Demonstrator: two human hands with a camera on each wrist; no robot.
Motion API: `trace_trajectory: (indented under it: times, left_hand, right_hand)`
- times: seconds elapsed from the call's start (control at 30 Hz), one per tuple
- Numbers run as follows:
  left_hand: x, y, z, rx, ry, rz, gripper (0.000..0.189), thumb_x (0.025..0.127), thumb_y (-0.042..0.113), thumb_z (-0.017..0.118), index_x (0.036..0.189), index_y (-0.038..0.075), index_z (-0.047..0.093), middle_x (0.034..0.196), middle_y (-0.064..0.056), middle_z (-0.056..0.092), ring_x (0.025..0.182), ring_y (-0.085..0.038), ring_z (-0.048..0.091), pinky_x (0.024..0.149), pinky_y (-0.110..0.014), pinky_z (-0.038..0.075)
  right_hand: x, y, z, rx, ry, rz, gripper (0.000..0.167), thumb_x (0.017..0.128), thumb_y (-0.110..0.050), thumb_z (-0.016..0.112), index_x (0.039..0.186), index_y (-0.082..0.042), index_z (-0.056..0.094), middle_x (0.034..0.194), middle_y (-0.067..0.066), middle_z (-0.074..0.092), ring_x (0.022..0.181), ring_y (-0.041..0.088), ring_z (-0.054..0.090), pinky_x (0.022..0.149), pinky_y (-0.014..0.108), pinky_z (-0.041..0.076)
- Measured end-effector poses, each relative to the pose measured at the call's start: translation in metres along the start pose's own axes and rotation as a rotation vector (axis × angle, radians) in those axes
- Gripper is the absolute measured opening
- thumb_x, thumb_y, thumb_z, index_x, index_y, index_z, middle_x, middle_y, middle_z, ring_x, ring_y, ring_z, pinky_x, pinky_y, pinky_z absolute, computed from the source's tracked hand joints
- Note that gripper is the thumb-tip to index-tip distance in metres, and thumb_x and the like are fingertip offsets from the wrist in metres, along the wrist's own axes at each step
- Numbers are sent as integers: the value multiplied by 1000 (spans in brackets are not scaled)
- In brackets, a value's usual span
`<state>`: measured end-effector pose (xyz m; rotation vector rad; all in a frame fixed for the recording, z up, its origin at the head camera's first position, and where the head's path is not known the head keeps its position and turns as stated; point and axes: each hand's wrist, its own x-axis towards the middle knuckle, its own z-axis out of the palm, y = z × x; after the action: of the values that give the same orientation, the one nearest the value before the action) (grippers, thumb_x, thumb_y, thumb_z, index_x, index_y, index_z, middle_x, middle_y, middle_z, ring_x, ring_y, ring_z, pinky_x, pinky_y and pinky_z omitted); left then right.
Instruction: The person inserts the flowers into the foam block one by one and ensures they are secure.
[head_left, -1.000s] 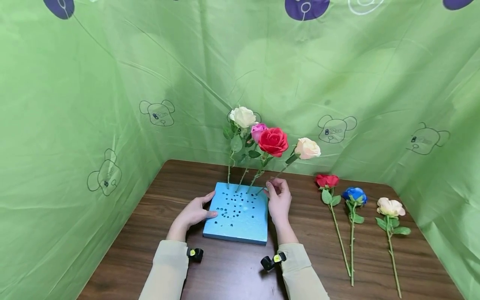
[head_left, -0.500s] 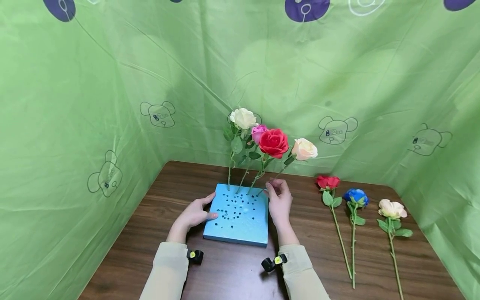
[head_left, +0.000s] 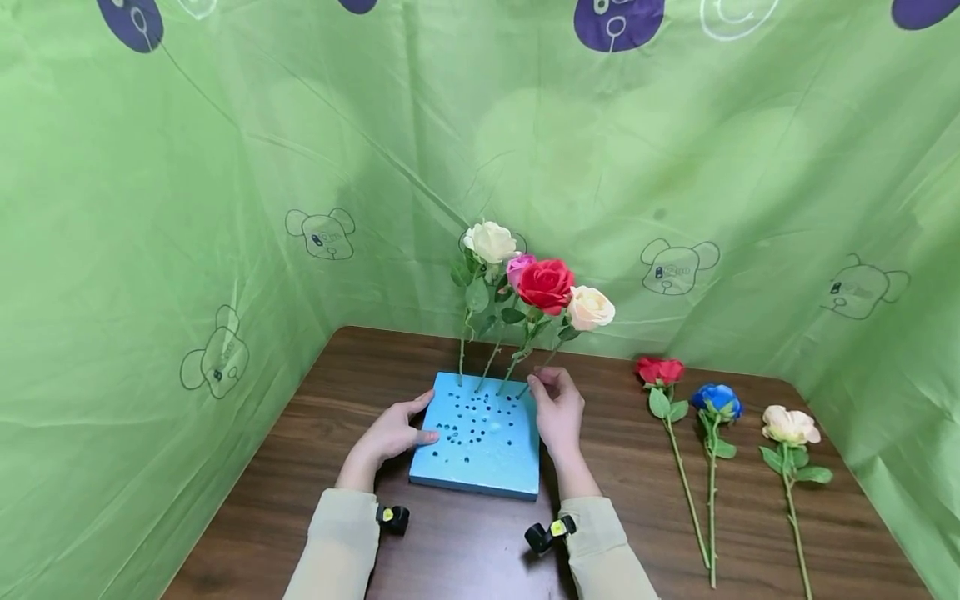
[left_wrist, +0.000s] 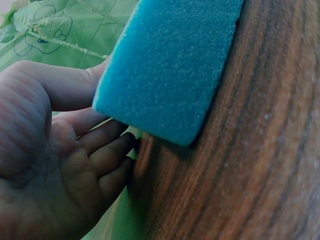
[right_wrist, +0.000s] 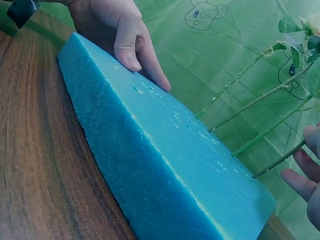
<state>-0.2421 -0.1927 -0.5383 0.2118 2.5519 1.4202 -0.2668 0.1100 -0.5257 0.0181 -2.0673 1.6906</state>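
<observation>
Worktop (head_left: 472, 550) extends beneath both hands and supports all items. Blue block (head_left: 472, 475) rests flat on it, between the fingers of either hand. The left hand (head_left: 386, 429) grips its edge: thumb over the top face, remaining fingers along the side. Well to the right of the right-hand fingers lie a loose red rose (head_left: 660, 371), loose blue rose (head_left: 717, 402) and loose cream rose (head_left: 791, 425). Left of those fingers, a white rose (head_left: 491, 242), pink rose (head_left: 517, 271) and standing red rose (head_left: 546, 286) stand in the block. The right hand (head_left: 561, 412) pinches the peach rose (head_left: 591, 307) by its stem (right_wrist: 279, 163); the bloom leans above the fingers, and the stem meets the block just beside them. Insertion depth cannot be told.

CAUTION: Slanted pressure may bend the stem. Shallow seating may let the rose tip. Sideways travel may disturb the adjacent stem. A slack left grip may let the block slide.
</observation>
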Motion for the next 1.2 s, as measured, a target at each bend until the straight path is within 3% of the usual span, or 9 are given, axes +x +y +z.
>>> trace_trajectory:
  times: [0.23,0.37,0.5,0.7,0.97,1.2]
  left_hand:
    - [3,2,-1,22,-5,14,86,93,22,86,167,16,40,170,-8,37,159,-36,27,124,-60,29]
    - [4,2,0,23,-11,17,86,94,22,85,167,16,40,171,-7,37,159,-35,27,125,-60,29]
    - [3,3,0,20,-14,22,86,94,22,85,167,16,40,171,-7,37,159,-36,27,125,-60,28]
    - [2,3,-1,25,-14,19,86,94,22,86,167,16,40,170,-7,37,158,-36,28,125,-60,29]
    - [2,5,-1,8,-17,4,85,94,21,85,167,18,40,171,-7,36,159,-35,26,126,-59,27]
    - [1,2,-2,31,-16,1,86,95,22,84,167,16,39,171,-6,36,159,-34,26,126,-58,27]
  right_hand:
    - [5,6,1,-62,-54,-13,10,103,-12,75,104,-3,72,110,10,78,92,23,73,73,20,58]
    - [4,9,2,-46,-95,2,9,103,-9,74,102,-1,69,112,13,77,95,25,74,74,24,62]
    - [2,9,4,-72,-86,-9,11,103,-9,73,100,-1,67,109,15,76,91,27,75,74,27,63]
    - [-1,15,7,-148,-46,-131,11,101,-4,75,94,-2,66,100,15,76,80,25,72,67,28,62]
    - [0,19,9,-207,-40,-268,14,98,2,76,91,-2,65,89,13,72,75,24,65,62,31,51]
    - [-1,21,10,-209,-71,-222,14,99,0,76,90,-2,65,89,13,72,75,25,66,64,30,52]
